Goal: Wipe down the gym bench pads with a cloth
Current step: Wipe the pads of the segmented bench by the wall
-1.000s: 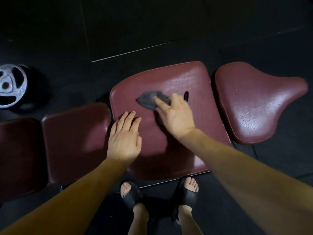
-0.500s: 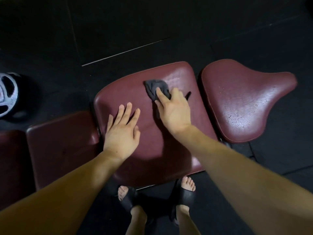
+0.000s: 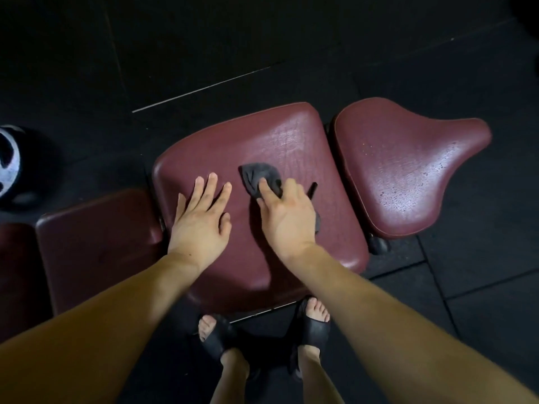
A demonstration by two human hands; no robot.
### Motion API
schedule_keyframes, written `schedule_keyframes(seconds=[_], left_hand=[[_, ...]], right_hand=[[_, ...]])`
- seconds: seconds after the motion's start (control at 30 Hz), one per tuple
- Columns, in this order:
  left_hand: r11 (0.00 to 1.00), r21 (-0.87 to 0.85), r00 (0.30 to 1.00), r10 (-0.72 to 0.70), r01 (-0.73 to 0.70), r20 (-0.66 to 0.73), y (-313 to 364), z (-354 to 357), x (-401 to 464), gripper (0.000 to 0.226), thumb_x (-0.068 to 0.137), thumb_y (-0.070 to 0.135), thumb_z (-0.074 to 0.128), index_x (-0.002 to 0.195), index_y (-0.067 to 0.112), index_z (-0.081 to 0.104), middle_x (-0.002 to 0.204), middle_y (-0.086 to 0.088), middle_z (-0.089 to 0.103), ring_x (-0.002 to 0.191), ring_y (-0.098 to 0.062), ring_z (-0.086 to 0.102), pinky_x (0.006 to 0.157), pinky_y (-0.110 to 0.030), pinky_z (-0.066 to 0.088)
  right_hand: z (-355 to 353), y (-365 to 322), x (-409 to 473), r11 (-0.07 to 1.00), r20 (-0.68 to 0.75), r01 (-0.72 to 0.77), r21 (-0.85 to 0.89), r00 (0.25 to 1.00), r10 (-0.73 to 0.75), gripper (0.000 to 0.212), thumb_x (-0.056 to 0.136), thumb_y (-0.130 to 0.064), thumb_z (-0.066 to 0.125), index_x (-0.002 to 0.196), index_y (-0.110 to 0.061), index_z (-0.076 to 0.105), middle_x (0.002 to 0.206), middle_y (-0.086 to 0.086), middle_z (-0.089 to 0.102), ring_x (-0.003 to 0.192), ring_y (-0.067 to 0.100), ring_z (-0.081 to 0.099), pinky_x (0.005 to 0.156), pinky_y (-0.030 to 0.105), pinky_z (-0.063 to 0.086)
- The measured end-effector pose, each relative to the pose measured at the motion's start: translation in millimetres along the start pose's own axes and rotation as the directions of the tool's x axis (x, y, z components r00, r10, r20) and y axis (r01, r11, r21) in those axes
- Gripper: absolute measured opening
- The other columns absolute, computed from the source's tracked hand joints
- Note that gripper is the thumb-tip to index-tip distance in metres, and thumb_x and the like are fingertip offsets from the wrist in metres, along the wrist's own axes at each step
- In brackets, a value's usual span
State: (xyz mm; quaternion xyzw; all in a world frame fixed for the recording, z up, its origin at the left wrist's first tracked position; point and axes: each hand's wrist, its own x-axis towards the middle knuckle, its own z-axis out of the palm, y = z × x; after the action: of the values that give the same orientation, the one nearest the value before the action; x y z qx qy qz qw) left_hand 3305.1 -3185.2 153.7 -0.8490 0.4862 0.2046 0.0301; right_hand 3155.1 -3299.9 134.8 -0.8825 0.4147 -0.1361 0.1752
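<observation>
Your left hand lies flat on the middle pad, in the centre of the frame. Its fingers are straight and slightly spread, with the palm down. It holds nothing; it only rests on the vinyl near the pad's left edge.

Your right hand sits just to the right of the left hand, on the same pad. It presses on the cloth, a small dark grey rag bunched under the fingers. The index finger lies extended across the top of the cloth. The other fingers are partly hidden, so you cannot tell how tightly they curl. A small strip of cloth also shows at the right edge of the hand, near the wrist. The two hands are near each other but not touching.

The cloth sits a little above the centre of the middle pad, in contact with its surface. A short dark mark shows on the pad just right of the right hand.

The seat pad, at the right of the frame, carries visible droplets on its surface. A further pad lies at the left, in shadow. A weight plate lies on the floor at the left edge. Your feet, in black sandals, stand at the lower centre.
</observation>
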Motion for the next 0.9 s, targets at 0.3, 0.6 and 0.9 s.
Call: schedule_keyframes(seconds=[0.3,0.6,0.9], left_hand=[[1.0,0.007,0.999,-0.008,0.008,0.051,0,-2,1,0.062,0.106,0.035,0.03,0.164,0.032,0.008,0.172,0.003,-0.012,0.158,-0.021,-0.014,0.128,-0.052,0.002],[0.999,-0.04,0.994,0.04,-0.036,0.102,-9,-11,0,0.064,0.107,0.035,0.032,0.164,0.034,0.003,0.171,0.006,-0.017,0.157,-0.018,-0.017,0.128,-0.05,-0.001],[0.986,-0.153,0.998,0.059,-0.06,-0.009,-17,-9,-23,0.058,0.106,0.031,0.035,0.162,0.026,0.023,0.173,0.002,0.001,0.159,-0.018,-0.005,0.129,-0.045,0.006]], right_hand=[[-15,98,-2,0.898,-0.157,-0.419,-0.131,0.904,0.399,0.038,0.094,-0.03,0.061,0.129,-0.019,0.072,0.095,0.02,0.054,0.083,0.043,0.056,0.072,0.048,0.049],[-13,13,-30,0.997,0.021,0.064,-0.03,0.998,-0.064,0.036,0.096,-0.032,0.056,0.126,-0.019,0.072,0.088,0.016,0.052,0.075,0.038,0.053,0.06,0.044,0.047],[-10,38,-37,0.863,-0.148,-0.484,-0.144,0.873,0.465,0.035,0.093,-0.027,0.066,0.126,-0.017,0.073,0.096,0.023,0.053,0.082,0.044,0.055,0.074,0.048,0.049]])
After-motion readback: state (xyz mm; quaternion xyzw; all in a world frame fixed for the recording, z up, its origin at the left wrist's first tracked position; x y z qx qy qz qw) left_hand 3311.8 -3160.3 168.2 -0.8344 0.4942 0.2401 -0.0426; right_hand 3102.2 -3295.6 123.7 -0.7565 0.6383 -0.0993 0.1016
